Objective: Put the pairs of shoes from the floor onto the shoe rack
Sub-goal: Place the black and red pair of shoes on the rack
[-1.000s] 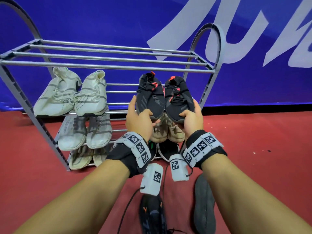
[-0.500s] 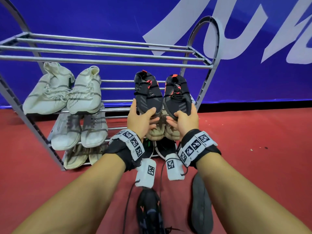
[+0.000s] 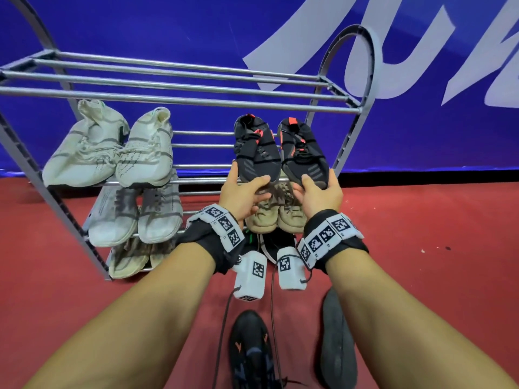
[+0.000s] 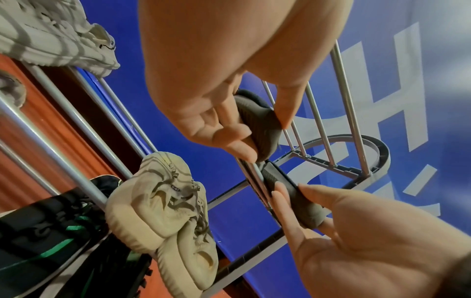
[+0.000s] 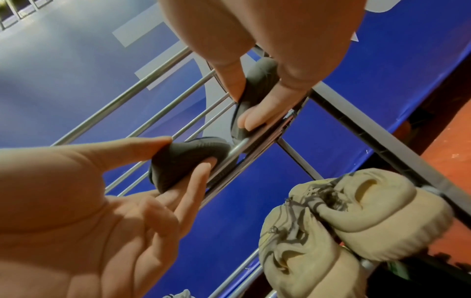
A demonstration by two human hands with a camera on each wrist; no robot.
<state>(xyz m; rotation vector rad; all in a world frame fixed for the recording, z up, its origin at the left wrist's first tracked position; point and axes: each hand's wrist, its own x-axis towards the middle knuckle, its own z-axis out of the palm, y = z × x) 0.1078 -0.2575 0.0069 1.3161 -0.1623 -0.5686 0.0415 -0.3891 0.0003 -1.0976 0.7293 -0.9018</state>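
Red carpet [image 3: 421, 220] ran under a blue banner [image 3: 168, 23], and the shoe rack [image 3: 179, 99] stood against it, its top shelf bare. From my remote seat I counted what was already shelved. At the rack's left end sat a white pair [image 3: 112, 153] on the second shelf, a grey-white pair [image 3: 134, 214] on the shelf below, and a beige pair [image 3: 132, 259] at the bottom. Toward the right end a tan pair [image 3: 276, 220] filled the third shelf, with a black-and-green pair [image 3: 269, 242] beneath it.

My left hand [image 3: 238, 196] was clamped around the toe of one black shoe with red tabs [image 3: 257, 153]; my right hand [image 3: 320, 196] gripped the toe of its mate [image 3: 303, 155]. Both soles lay on the second shelf's bars near the right end, toes overhanging the front bar. I judged this pair nearly placed, wanting only release.

On the carpet by the near edge, a dark shoe with orange marks [image 3: 250, 346] and an overturned grey shoe [image 3: 337, 338] were still to be shelved.

Compared with a second earlier, the black pair had moved deeper onto the bars, and my hands had drawn closer to the front rail.
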